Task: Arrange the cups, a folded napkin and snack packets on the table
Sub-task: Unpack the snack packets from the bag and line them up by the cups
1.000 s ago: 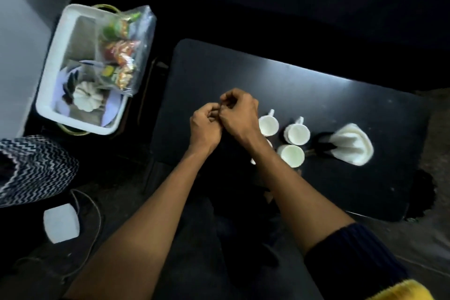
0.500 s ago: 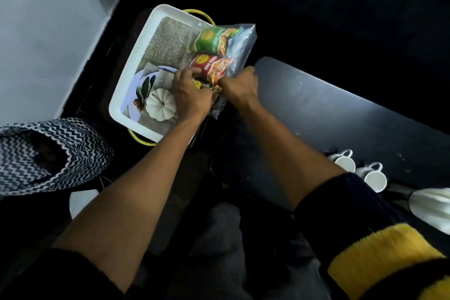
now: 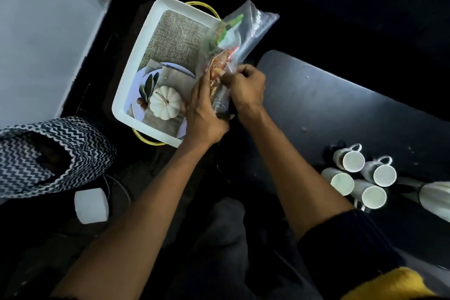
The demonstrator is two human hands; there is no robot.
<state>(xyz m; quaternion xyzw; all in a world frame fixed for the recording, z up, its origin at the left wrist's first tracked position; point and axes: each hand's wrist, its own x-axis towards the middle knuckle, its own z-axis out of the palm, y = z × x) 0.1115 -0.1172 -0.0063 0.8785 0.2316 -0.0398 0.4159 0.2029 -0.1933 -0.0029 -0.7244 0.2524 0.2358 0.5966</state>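
Observation:
A clear plastic bag of snack packets (image 3: 233, 39) stands tilted over the right side of the white tray (image 3: 136, 80), left of the black table (image 3: 341, 109). Green and orange-red packets show through the plastic. My left hand (image 3: 204, 114) grips the bag's lower left side. My right hand (image 3: 246, 87) pinches its lower right edge. Several white cups (image 3: 360, 178) stand close together at the table's near right. A folded white napkin (image 3: 435, 195) lies just right of them, cut off by the frame edge.
The tray has gold handles and holds a burlap mat (image 3: 180, 41), a plate and a small white pumpkin (image 3: 165, 102). A zigzag-patterned bag (image 3: 48, 153) and a white block (image 3: 91, 206) sit on the dark floor at the left. A pale wall (image 3: 43, 31) rises at far left.
Both hands left the table beside the cups and reached left to the tray. They took hold of the snack bag and have tipped it up from lying flat.

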